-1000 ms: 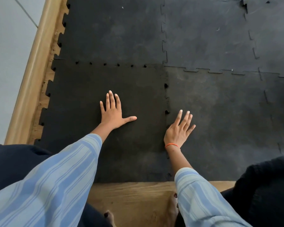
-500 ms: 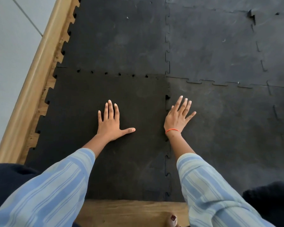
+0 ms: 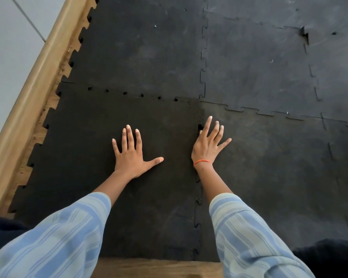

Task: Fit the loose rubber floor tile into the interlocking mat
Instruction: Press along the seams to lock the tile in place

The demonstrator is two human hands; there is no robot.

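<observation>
The loose tile [image 3: 84, 157] is a darker black rubber square with jigsaw teeth, lying at the near left of the grey-black interlocking mat [image 3: 259, 67]. Small open gaps show along its far seam and one at its right seam near my fingertips. My left hand [image 3: 132, 155] lies flat on the tile, fingers spread, holding nothing. My right hand [image 3: 208, 145], with an orange band at the wrist, presses flat across the right seam, partly on the neighbouring tile.
A wooden floor strip and raised wooden edge [image 3: 28, 97] run along the left of the mat, with pale floor [image 3: 6, 47] beyond. Bare wood [image 3: 155, 267] shows at the near edge. One mat corner [image 3: 303, 34] at the far right is lifted.
My right hand has slid farther up along the right seam. My left hand has stayed flat on the tile. The view has shifted forward over the mat.
</observation>
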